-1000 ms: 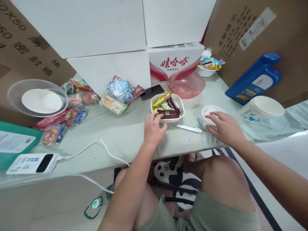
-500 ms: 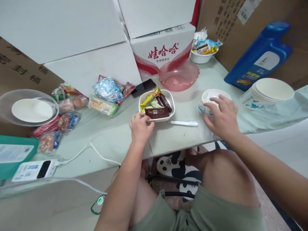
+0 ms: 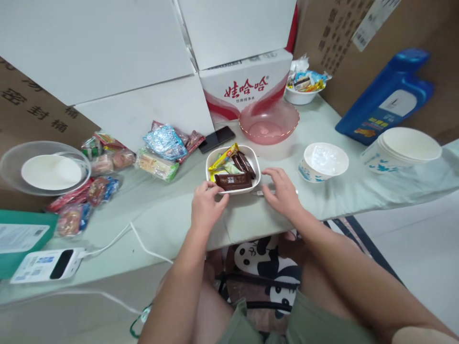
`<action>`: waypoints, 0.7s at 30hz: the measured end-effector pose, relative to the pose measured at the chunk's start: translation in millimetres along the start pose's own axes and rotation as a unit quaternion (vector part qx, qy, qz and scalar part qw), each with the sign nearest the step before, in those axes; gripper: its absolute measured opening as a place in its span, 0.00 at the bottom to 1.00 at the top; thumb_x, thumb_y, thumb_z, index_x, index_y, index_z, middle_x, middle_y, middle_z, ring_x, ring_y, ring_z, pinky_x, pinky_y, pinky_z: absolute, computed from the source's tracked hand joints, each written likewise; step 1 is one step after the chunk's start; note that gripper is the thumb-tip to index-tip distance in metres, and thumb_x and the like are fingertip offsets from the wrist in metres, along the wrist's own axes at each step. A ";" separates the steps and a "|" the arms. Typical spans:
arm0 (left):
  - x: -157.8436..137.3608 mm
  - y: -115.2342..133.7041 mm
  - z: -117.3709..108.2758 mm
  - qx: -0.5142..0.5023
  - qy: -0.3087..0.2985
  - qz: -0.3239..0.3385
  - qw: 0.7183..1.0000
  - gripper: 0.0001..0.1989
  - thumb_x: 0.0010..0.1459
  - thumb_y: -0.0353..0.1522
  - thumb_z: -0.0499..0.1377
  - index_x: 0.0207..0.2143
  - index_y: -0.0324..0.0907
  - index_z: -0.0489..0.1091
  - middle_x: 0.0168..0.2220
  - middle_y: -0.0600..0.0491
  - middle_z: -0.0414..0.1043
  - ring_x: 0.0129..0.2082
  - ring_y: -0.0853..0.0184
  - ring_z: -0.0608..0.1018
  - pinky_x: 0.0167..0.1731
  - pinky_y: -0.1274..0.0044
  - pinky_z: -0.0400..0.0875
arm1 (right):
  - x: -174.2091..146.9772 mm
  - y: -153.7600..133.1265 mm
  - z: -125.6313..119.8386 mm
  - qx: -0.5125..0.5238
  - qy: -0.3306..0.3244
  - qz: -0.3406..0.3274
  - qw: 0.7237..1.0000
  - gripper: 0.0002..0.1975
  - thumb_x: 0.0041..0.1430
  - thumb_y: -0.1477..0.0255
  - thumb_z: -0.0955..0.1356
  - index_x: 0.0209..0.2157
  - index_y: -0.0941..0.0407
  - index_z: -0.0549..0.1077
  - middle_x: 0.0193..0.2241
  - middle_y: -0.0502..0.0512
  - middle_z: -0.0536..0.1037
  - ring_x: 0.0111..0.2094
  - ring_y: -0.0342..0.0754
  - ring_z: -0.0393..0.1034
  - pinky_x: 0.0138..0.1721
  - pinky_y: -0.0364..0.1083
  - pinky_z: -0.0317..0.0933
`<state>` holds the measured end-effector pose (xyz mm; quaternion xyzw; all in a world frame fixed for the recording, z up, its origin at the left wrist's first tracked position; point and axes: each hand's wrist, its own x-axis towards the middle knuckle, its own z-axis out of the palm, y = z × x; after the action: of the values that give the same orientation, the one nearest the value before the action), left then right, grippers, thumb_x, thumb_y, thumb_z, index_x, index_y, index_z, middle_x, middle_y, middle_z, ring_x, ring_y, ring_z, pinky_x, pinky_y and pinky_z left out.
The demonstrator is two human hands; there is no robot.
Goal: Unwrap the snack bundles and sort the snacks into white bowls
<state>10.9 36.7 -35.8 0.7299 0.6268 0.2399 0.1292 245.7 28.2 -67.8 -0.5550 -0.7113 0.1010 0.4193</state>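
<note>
A white rounded-square bowl (image 3: 234, 192) stands near the table's front edge. Inside lie wrapped snacks, among them a brown-wrapped bar (image 3: 234, 181) and a yellow-wrapped stick (image 3: 224, 157). At its front left corner my left hand (image 3: 205, 206) grips the rim between thumb and fingers. My right hand (image 3: 281, 193) is just right of the bowl, fingers apart and holding nothing. It hovers over or rests on a slim white tool (image 3: 258, 193), mostly hidden beneath it. Farther right is a paper bowl (image 3: 324, 162) with something clear and shiny inside.
Behind are a pink glass bowl (image 3: 268, 128) and a black phone (image 3: 217, 139). Stacked paper bowls (image 3: 403, 149) and a blue bottle (image 3: 385, 100) stand on the right. Packaged snacks (image 3: 159, 165), a clear plastic bowl (image 3: 10, 167) and a white device with a cable (image 3: 46, 265) are on the left.
My right hand has left the paper bowl and moved left to beside the snack bowl. My left hand stays at the snack bowl's rim. The view has tilted slightly.
</note>
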 end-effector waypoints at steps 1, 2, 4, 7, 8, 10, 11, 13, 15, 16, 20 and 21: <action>1.5 0.7 -0.2 -0.003 -0.003 0.002 1.000 0.06 0.58 0.32 0.63 0.35 0.44 0.81 0.41 0.48 0.75 0.45 0.58 0.78 0.49 0.69 0.72 | 0.2 0.3 3.3 0.008 -0.003 0.003 1.000 0.16 0.60 0.73 0.65 0.51 0.54 0.71 0.49 0.64 0.75 0.53 0.59 0.72 0.56 0.60 0.67; 2.9 1.7 -0.3 -0.006 -0.006 0.004 1.000 0.06 0.58 0.32 0.63 0.35 0.44 0.81 0.41 0.49 0.76 0.45 0.58 0.78 0.49 0.69 0.72 | 0.9 0.6 6.1 0.015 -0.005 0.006 1.000 0.17 0.60 0.73 0.65 0.51 0.54 0.71 0.50 0.65 0.74 0.53 0.59 0.72 0.56 0.60 0.67; 5.2 4.6 0.2 -0.012 -0.006 0.006 1.000 0.06 0.57 0.32 0.63 0.34 0.45 0.81 0.41 0.50 0.76 0.44 0.59 0.79 0.48 0.70 0.72 | 3.1 1.6 9.2 0.027 -0.004 0.017 0.999 0.17 0.61 0.74 0.64 0.52 0.54 0.71 0.51 0.65 0.74 0.53 0.58 0.71 0.57 0.60 0.67; 6.7 9.8 1.7 -0.018 -0.005 0.008 1.000 0.05 0.57 0.32 0.63 0.32 0.45 0.81 0.40 0.50 0.77 0.44 0.59 0.79 0.47 0.71 0.72 | 6.0 4.5 7.9 0.038 0.000 0.035 0.999 0.18 0.61 0.75 0.62 0.52 0.54 0.70 0.49 0.64 0.74 0.53 0.57 0.71 0.57 0.60 0.66; 6.7 11.5 2.2 -0.019 -0.006 0.008 1.000 0.05 0.57 0.32 0.63 0.32 0.45 0.81 0.40 0.51 0.78 0.44 0.59 0.79 0.47 0.71 0.72 | 6.1 5.3 6.8 0.038 0.000 0.041 0.998 0.18 0.61 0.75 0.62 0.52 0.54 0.71 0.48 0.63 0.74 0.52 0.57 0.71 0.57 0.59 0.66; 6.4 14.9 3.2 -0.014 -0.008 0.007 1.000 0.05 0.58 0.32 0.63 0.33 0.45 0.80 0.39 0.51 0.78 0.43 0.60 0.80 0.46 0.71 0.72 | 4.6 5.7 5.2 0.032 0.003 0.053 0.998 0.17 0.62 0.73 0.62 0.51 0.54 0.71 0.49 0.63 0.73 0.53 0.57 0.71 0.57 0.60 0.66; 6.2 16.4 3.7 -0.010 -0.008 0.006 1.000 0.04 0.58 0.32 0.63 0.33 0.45 0.79 0.39 0.51 0.79 0.42 0.60 0.80 0.45 0.71 0.72 | 3.1 5.1 4.9 0.027 0.003 0.056 0.998 0.16 0.63 0.72 0.62 0.51 0.54 0.71 0.50 0.64 0.72 0.54 0.58 0.70 0.58 0.60 0.65; 5.9 19.1 4.7 -0.002 -0.009 0.005 1.000 0.02 0.57 0.31 0.63 0.32 0.44 0.77 0.39 0.52 0.79 0.41 0.60 0.80 0.44 0.72 0.72 | -0.7 2.6 5.4 0.011 0.004 0.056 0.998 0.16 0.63 0.71 0.63 0.52 0.54 0.71 0.52 0.65 0.69 0.56 0.59 0.68 0.60 0.61 0.64; 6.0 21.4 5.7 0.005 -0.008 0.007 1.000 0.01 0.57 0.31 0.63 0.32 0.44 0.75 0.39 0.51 0.79 0.41 0.59 0.80 0.43 0.71 0.72 | -4.0 -0.3 6.6 -0.001 0.000 0.049 0.999 0.16 0.63 0.70 0.64 0.52 0.54 0.71 0.54 0.66 0.68 0.57 0.60 0.67 0.60 0.62 0.63; 6.0 22.5 6.2 0.008 -0.008 0.008 1.000 0.01 0.57 0.30 0.63 0.32 0.44 0.74 0.38 0.51 0.79 0.42 0.59 0.80 0.44 0.71 0.72 | -5.1 -1.3 7.2 -0.003 -0.003 0.046 0.999 0.16 0.63 0.70 0.64 0.52 0.54 0.71 0.54 0.66 0.67 0.58 0.60 0.66 0.61 0.62 0.63; 6.0 25.5 7.2 0.015 -0.014 -0.001 1.000 0.03 0.56 0.29 0.63 0.32 0.44 0.71 0.37 0.50 0.78 0.42 0.57 0.79 0.44 0.69 0.71 | -6.9 -1.3 7.1 0.006 -0.005 0.042 0.999 0.15 0.63 0.70 0.64 0.51 0.53 0.71 0.53 0.65 0.68 0.58 0.59 0.66 0.61 0.62 0.62; 5.8 25.4 7.2 0.010 -0.014 -0.005 1.000 0.04 0.56 0.29 0.63 0.33 0.44 0.70 0.37 0.50 0.78 0.42 0.57 0.79 0.44 0.69 0.71 | -7.0 -0.7 5.9 0.005 0.005 0.044 0.999 0.15 0.63 0.70 0.65 0.51 0.53 0.71 0.52 0.65 0.68 0.58 0.59 0.66 0.61 0.62 0.62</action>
<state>36.8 38.5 -28.4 0.7316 0.6308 0.2223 0.1319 241.2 23.7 -74.4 -0.5842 -0.6839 0.1200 0.4202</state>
